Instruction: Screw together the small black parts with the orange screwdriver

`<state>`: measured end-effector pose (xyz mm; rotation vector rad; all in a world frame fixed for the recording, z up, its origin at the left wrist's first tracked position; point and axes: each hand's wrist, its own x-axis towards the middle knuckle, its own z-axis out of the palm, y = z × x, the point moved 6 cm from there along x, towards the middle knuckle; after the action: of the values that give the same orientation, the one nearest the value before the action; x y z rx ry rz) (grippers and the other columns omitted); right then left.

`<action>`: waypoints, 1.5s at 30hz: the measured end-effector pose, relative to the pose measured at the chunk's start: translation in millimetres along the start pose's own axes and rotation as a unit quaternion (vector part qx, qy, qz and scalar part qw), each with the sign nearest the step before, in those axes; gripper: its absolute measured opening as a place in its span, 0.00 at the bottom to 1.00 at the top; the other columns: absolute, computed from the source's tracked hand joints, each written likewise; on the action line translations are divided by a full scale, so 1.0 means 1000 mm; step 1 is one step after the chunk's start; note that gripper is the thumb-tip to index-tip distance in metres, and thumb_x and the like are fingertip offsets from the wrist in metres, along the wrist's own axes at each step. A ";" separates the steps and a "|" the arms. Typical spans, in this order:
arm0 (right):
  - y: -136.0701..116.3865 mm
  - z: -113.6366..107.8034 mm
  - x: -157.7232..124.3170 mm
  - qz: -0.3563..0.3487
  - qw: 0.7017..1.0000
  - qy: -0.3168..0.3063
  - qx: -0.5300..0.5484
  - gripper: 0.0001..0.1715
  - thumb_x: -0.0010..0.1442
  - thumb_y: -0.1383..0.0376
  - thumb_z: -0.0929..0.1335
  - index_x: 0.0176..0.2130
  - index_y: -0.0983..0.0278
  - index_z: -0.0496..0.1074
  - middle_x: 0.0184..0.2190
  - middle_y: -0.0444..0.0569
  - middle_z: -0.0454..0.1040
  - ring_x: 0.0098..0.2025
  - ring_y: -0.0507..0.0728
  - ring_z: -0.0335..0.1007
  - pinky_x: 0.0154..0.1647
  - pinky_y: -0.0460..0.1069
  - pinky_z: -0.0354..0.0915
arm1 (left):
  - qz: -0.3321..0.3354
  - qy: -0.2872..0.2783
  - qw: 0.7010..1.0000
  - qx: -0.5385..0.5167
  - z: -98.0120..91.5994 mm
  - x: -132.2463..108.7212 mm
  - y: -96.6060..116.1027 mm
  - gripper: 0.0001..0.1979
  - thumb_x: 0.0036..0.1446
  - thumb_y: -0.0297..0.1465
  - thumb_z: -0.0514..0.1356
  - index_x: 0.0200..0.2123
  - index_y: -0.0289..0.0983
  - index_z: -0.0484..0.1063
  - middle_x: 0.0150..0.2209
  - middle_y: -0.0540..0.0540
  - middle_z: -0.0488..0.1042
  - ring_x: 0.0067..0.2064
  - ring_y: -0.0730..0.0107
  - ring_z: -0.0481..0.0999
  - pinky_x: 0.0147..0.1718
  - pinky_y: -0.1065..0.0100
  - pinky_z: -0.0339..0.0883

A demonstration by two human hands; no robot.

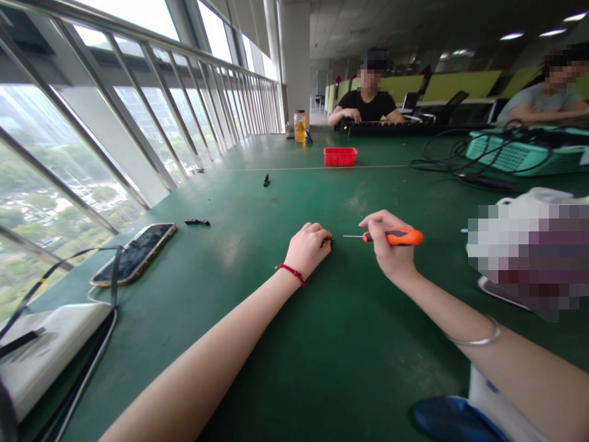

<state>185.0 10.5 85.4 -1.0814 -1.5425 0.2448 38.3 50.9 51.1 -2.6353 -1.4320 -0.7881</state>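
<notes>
My right hand is closed around the orange and black handle of a screwdriver. Its thin metal shaft points left, toward my other hand, and the tip is a short way off from it. Closed fingers of my left hand hold a small black part against the green table. Most of that part is hidden by the fingers, so its exact kind does not show. Similar small black pieces lie farther off, one to the left and another toward the back.
A phone and a white power strip with cables lie at the left. Beyond my hands sits a red bin. A teal basket with black cables is at the back right. Two people sit across the table.
</notes>
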 end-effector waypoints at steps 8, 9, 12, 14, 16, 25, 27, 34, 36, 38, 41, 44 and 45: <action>0.024 0.016 0.002 -0.015 0.991 -0.092 -0.092 0.08 0.56 0.59 0.65 0.33 0.60 0.72 0.31 0.47 0.73 0.33 0.55 0.69 0.34 0.48 0.63 | -0.006 0.001 1.000 0.009 0.000 0.000 -0.003 0.10 0.56 0.28 0.54 0.37 0.37 0.75 0.36 0.45 0.74 0.40 0.66 0.70 0.39 0.67 0.68; 0.028 0.020 0.001 -0.018 0.986 -0.119 -0.114 0.08 0.56 0.60 0.65 0.33 0.60 0.73 0.32 0.48 0.72 0.33 0.55 0.69 0.36 0.49 0.63 | -0.006 0.003 1.000 0.010 -0.001 0.000 -0.003 0.10 0.57 0.28 0.54 0.37 0.36 0.75 0.36 0.45 0.75 0.40 0.66 0.71 0.40 0.67 0.67; 0.035 0.026 0.000 -0.025 0.980 -0.157 -0.120 0.09 0.56 0.61 0.65 0.37 0.59 0.73 0.32 0.48 0.71 0.33 0.55 0.69 0.36 0.49 0.63 | -0.006 0.022 1.000 0.000 -0.004 0.000 -0.003 0.09 0.57 0.28 0.54 0.38 0.36 0.74 0.36 0.46 0.75 0.40 0.66 0.71 0.40 0.67 0.67; 0.035 0.028 0.000 -0.030 0.980 -0.169 -0.099 0.09 0.57 0.61 0.65 0.37 0.60 0.72 0.32 0.48 0.71 0.34 0.55 0.69 0.38 0.50 0.63 | 0.007 0.037 0.999 -0.020 -0.006 0.000 -0.001 0.09 0.57 0.28 0.55 0.39 0.36 0.73 0.36 0.46 0.75 0.39 0.67 0.71 0.40 0.67 0.67; 0.035 0.029 0.000 -0.027 0.982 -0.172 -0.073 0.08 0.57 0.60 0.65 0.35 0.60 0.71 0.32 0.47 0.72 0.35 0.55 0.69 0.40 0.50 0.63 | 0.033 0.049 0.997 -0.045 -0.009 -0.001 0.003 0.09 0.57 0.28 0.55 0.41 0.36 0.72 0.36 0.46 0.75 0.39 0.68 0.71 0.40 0.67 0.67; 0.042 0.030 0.001 -0.006 0.985 -0.160 -0.062 0.07 0.55 0.61 0.65 0.31 0.60 0.70 0.30 0.47 0.73 0.35 0.56 0.70 0.39 0.51 0.63 | 0.082 0.082 0.989 -0.090 -0.016 -0.003 0.010 0.09 0.59 0.30 0.55 0.41 0.36 0.71 0.37 0.46 0.76 0.39 0.69 0.72 0.40 0.68 0.67; 0.042 0.030 0.001 -0.005 0.985 -0.159 -0.068 0.06 0.55 0.61 0.65 0.30 0.60 0.70 0.30 0.46 0.73 0.35 0.56 0.70 0.39 0.51 0.63 | 0.091 0.088 0.988 -0.089 -0.017 -0.003 0.012 0.09 0.59 0.30 0.55 0.41 0.36 0.71 0.36 0.46 0.76 0.39 0.70 0.71 0.40 0.68 0.67; 0.039 0.030 0.002 -0.004 0.984 -0.160 -0.079 0.07 0.56 0.62 0.64 0.29 0.60 0.69 0.28 0.46 0.72 0.33 0.56 0.69 0.38 0.51 0.62 | 0.095 0.081 0.989 -0.079 -0.016 -0.003 0.012 0.09 0.59 0.30 0.54 0.41 0.37 0.71 0.37 0.46 0.76 0.39 0.70 0.72 0.40 0.68 0.68; 0.037 0.028 0.002 -0.005 0.984 -0.153 -0.085 0.07 0.56 0.62 0.64 0.28 0.60 0.69 0.27 0.46 0.71 0.32 0.55 0.68 0.37 0.50 0.62 | 0.092 0.082 0.989 -0.076 -0.016 -0.003 0.012 0.10 0.59 0.30 0.54 0.41 0.37 0.72 0.37 0.46 0.76 0.39 0.70 0.72 0.40 0.68 0.68; 0.035 0.028 0.002 -0.012 0.984 -0.153 -0.094 0.07 0.55 0.61 0.65 0.28 0.60 0.69 0.27 0.46 0.71 0.31 0.55 0.68 0.35 0.49 0.62 | 0.091 0.084 0.989 -0.076 -0.016 -0.003 0.011 0.10 0.59 0.30 0.54 0.42 0.37 0.72 0.37 0.46 0.76 0.39 0.69 0.72 0.40 0.68 0.68; 0.034 0.028 0.001 -0.021 0.981 -0.160 -0.106 0.08 0.55 0.61 0.65 0.26 0.60 0.70 0.26 0.46 0.69 0.29 0.54 0.66 0.33 0.49 0.61 | 0.093 0.086 0.989 -0.079 -0.015 -0.003 0.011 0.09 0.59 0.30 0.54 0.41 0.37 0.72 0.37 0.46 0.76 0.40 0.69 0.72 0.41 0.68 0.68; 0.036 0.029 0.002 -0.013 0.982 -0.166 -0.091 0.09 0.55 0.62 0.64 0.26 0.60 0.69 0.25 0.45 0.67 0.29 0.53 0.66 0.33 0.48 0.60 | 0.097 0.089 0.988 -0.086 -0.015 -0.003 0.012 0.09 0.59 0.30 0.54 0.41 0.37 0.71 0.37 0.46 0.76 0.39 0.70 0.72 0.40 0.68 0.68; 0.037 0.030 0.002 -0.009 0.983 -0.167 -0.082 0.09 0.55 0.62 0.64 0.26 0.61 0.69 0.25 0.45 0.67 0.29 0.53 0.66 0.34 0.48 0.61 | 0.099 0.090 0.987 -0.088 -0.016 -0.003 0.012 0.09 0.59 0.30 0.54 0.41 0.36 0.71 0.37 0.46 0.76 0.39 0.70 0.72 0.40 0.68 0.68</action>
<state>177.9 44.3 52.5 -1.1998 -1.8974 0.3026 40.0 37.6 65.7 -2.6915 -1.0848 -1.1402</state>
